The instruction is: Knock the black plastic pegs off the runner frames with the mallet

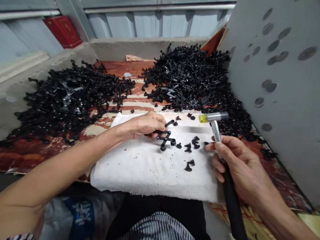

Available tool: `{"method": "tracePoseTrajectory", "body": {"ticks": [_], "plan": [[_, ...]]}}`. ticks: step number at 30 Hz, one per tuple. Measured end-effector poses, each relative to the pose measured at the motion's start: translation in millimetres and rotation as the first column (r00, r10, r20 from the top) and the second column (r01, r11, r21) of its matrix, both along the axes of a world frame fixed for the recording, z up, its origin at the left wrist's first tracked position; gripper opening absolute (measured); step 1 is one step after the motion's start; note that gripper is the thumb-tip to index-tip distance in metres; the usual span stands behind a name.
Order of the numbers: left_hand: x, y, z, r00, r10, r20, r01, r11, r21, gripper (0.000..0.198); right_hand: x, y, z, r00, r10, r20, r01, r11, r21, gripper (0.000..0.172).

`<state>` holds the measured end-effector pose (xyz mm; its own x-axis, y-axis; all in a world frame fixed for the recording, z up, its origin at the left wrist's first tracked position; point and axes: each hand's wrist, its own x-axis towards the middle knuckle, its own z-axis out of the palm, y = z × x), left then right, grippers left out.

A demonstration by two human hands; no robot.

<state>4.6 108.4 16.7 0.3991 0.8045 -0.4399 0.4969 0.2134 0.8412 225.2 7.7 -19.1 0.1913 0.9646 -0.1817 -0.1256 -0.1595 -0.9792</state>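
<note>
My left hand (148,125) is closed on a black jointed bracket (166,137), whose crossed arms end in round black feet above the white cloth (147,172). In my right hand (236,157) is a small hammer (233,203) with a black grip, a metal shaft and a yellow-tipped head, held head up. A small black piece (206,143) shows at the right fingertips; whether they pinch it I cannot tell. Between the hands, several loose black rubber caps (196,142) lie on the cloth, some tipped on their sides.
A heap of black jointed parts (79,96) covers the left of the worn red-brown board, and a larger heap (190,75) rises at the back right. A grey panel (287,93) stands along the right side. A red box (63,31) leans at the back left.
</note>
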Motion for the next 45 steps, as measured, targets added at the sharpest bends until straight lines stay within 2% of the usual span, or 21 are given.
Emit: {"method": "tracePoseTrajectory", "body": {"ticks": [4, 8, 15, 39, 45], "plan": [[-1, 15, -12.5, 0.999, -0.027, 0.017, 0.026, 0.995, 0.094, 0.01, 7, 1, -6.0, 0.994, -0.047, -0.1, 0.038, 0.996, -0.086, 0.046], [3, 18, -18.4, 1.0, -0.022, 0.011, 0.02, 0.983, 0.18, 0.012, 7, 1, -4.8, 0.993, -0.021, -0.113, 0.013, 0.997, -0.078, 0.042], [8, 17, -17.6, 0.999, 0.046, -0.001, -0.045, 0.989, 0.139, 0.016, 8, 2, -6.1, 0.992, -0.018, -0.126, 0.01, 0.998, -0.061, 0.039], [14, 14, -17.5, 0.998, 0.069, -0.012, -0.067, 0.992, 0.105, 0.017, 8, 1, -5.4, 0.994, 0.016, -0.106, -0.024, 0.997, -0.071, 0.037], [15, 13, -18.4, 0.998, 0.049, -0.041, -0.042, 0.988, 0.148, 0.018, 8, 2, -4.3, 0.995, -0.008, -0.098, 0.0, 0.997, -0.079, 0.038]]}}
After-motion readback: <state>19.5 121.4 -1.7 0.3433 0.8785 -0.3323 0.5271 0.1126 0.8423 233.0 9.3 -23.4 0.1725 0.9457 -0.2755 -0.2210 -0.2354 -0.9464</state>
